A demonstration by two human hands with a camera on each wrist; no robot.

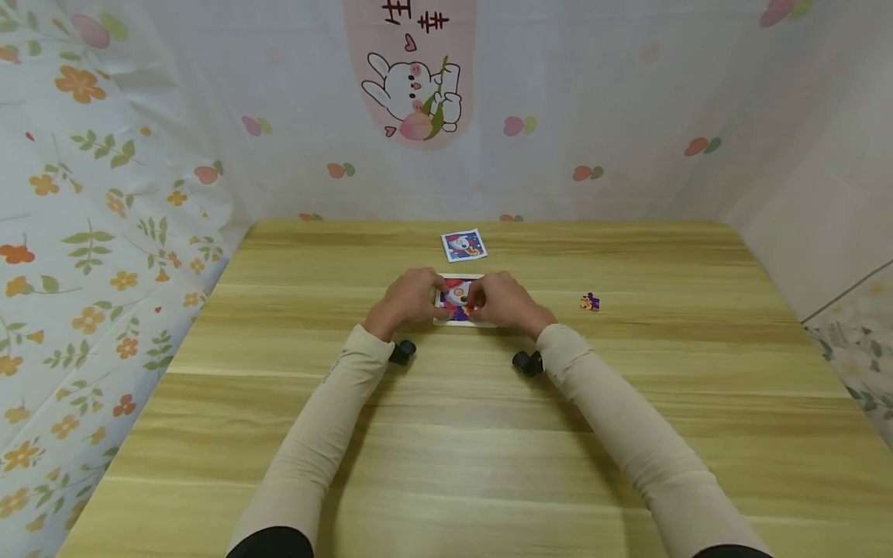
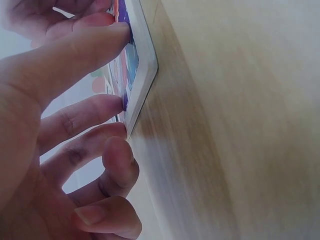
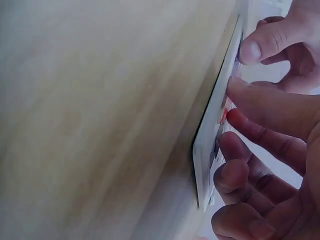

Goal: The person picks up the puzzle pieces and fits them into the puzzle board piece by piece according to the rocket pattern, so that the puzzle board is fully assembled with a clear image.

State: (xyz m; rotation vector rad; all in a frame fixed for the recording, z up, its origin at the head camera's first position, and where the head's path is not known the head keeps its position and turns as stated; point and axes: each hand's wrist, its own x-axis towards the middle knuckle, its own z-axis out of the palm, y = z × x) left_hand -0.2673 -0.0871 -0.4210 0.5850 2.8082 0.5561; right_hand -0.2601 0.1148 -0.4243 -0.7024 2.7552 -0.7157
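A small jigsaw puzzle board [image 1: 457, 301] with a white border lies flat on the table, its picture a white cartoon figure on purple and red. My left hand [image 1: 410, 297] rests at its left side; the thumb [image 2: 107, 42] presses the purple surface and the fingertips touch near the edge. On the right part of the board, my right hand [image 1: 511, 302] has thumb and index finger close together around a small red-orange puzzle piece [image 3: 224, 114], mostly hidden by the fingers. The other right fingers are bent above the board's edge.
A loose purple and yellow puzzle piece [image 1: 590, 302] lies to the right of the right hand. Behind the board is a square picture card [image 1: 463, 245] with a similar design. The wooden table [image 1: 446, 465] meets patterned cloth at the back and left.
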